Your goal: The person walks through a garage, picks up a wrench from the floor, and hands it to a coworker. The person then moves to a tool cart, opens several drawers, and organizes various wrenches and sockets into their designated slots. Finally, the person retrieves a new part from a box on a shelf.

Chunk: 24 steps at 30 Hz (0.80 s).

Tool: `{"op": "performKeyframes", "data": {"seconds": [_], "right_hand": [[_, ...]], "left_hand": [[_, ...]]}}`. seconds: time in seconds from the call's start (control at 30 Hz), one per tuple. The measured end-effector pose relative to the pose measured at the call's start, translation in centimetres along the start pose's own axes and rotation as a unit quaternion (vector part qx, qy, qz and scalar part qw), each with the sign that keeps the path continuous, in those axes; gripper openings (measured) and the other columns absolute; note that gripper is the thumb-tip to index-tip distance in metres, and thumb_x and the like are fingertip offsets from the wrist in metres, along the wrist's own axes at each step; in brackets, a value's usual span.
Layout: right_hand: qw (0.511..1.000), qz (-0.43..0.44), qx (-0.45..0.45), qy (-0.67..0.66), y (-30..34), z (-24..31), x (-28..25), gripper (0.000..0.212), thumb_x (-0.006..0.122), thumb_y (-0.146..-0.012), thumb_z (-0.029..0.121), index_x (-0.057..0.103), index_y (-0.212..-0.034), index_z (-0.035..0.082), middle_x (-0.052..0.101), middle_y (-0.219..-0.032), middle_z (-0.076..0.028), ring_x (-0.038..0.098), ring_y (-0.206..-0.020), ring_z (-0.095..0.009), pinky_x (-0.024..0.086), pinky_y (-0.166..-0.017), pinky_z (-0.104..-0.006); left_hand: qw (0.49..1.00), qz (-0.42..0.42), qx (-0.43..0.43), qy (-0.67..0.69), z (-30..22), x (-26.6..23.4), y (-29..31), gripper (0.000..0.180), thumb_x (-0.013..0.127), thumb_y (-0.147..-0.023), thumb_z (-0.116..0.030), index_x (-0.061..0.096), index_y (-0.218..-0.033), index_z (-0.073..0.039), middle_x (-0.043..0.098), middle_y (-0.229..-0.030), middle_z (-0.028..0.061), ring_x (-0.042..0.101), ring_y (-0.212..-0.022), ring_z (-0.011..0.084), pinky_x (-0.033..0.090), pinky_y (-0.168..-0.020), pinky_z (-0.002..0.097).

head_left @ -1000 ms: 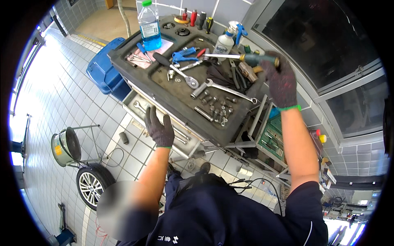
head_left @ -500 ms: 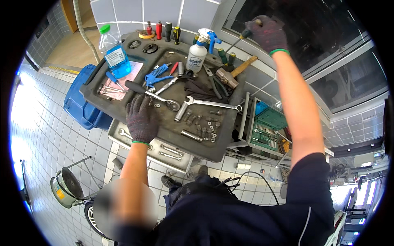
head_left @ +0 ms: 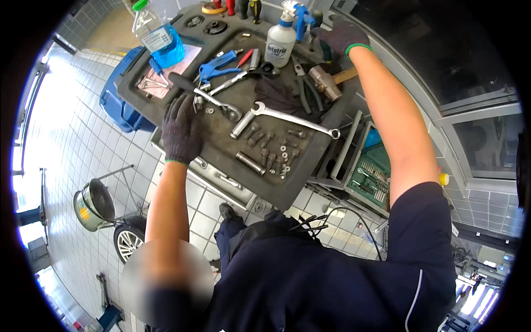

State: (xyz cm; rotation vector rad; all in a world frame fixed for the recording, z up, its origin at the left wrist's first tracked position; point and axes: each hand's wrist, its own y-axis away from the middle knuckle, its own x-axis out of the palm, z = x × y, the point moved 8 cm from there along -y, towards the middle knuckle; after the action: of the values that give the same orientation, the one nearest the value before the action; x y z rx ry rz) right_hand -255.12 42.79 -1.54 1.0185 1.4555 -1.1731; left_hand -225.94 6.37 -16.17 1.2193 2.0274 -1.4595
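Observation:
My left hand point(head_left: 182, 130), in a dark knit glove, lies with its fingers stretched out on the near left edge of the grey tool tray point(head_left: 287, 193). It holds nothing. Just beyond its fingertips is the black handle of a ratchet wrench point(head_left: 213, 102). At the far right rim my gloved right hand point(head_left: 343, 37) is closed at a screwdriver point(head_left: 317, 19), mostly hidden by the fingers. Green screwdriver handles point(head_left: 326, 52) stand below it, and a hammer point(head_left: 326, 83) with a wooden handle lies close by.
A spray bottle point(head_left: 280, 47) and a bottle of blue liquid point(head_left: 166, 47) stand on the tray. Pliers point(head_left: 307, 91), a combination wrench point(head_left: 296, 120), a blue air gun point(head_left: 217, 67) and several bolts point(head_left: 268, 157) lie there. At right sits a green socket case point(head_left: 370, 177).
My right hand has come down with the screwdriver toward the tray's far right rim. My left hand stays at the near left edge. The whole view has shifted.

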Motion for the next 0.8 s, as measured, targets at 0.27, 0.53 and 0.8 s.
{"op": "performKeyframes", "data": {"seconds": [0.27, 0.53, 0.8], "right_hand": [[0.980, 0.026, -0.050, -0.190, 14.3, 6.6, 2.0, 0.055, 0.072, -0.095, 0.051, 0.070, -0.135, 0.013, 0.077, -0.116, -0.014, 0.072, -0.106, -0.033, 0.056, -0.095, -0.0444], [0.980, -0.020, -0.176, -0.089, 19.0, 24.4, 7.4, 0.050, 0.072, -0.091, 0.051, 0.074, -0.123, 0.012, 0.075, -0.118, -0.016, 0.071, -0.109, -0.036, 0.056, -0.094, -0.0502], [0.995, 0.024, -0.098, 0.016, 16.9, 29.8, 8.5, 0.039, 0.063, -0.098, 0.049, 0.076, -0.107, 0.013, 0.077, -0.100, -0.016, 0.074, -0.097, -0.037, 0.057, -0.086, -0.0513]], "left_hand": [[0.998, -0.027, 0.000, 0.059, 0.5, -0.9, 0.7, 0.055, 0.067, -0.086, -0.006, 0.064, -0.140, -0.006, 0.063, -0.144, 0.0216, 0.056, -0.135, 0.0444, 0.047, -0.114, 0.0522], [0.964, -0.088, -0.043, 0.248, 5.4, -2.8, 5.1, 0.062, 0.069, -0.096, -0.015, 0.050, -0.151, 0.004, 0.047, -0.158, 0.0301, 0.048, -0.145, 0.0466, 0.042, -0.119, 0.0496], [0.727, 0.345, -0.424, 0.415, 19.2, 11.4, 29.1, 0.063, 0.070, -0.101, -0.030, 0.054, -0.153, 0.002, 0.066, -0.141, 0.0202, 0.063, -0.127, 0.0299, 0.049, -0.109, 0.0380]]}}
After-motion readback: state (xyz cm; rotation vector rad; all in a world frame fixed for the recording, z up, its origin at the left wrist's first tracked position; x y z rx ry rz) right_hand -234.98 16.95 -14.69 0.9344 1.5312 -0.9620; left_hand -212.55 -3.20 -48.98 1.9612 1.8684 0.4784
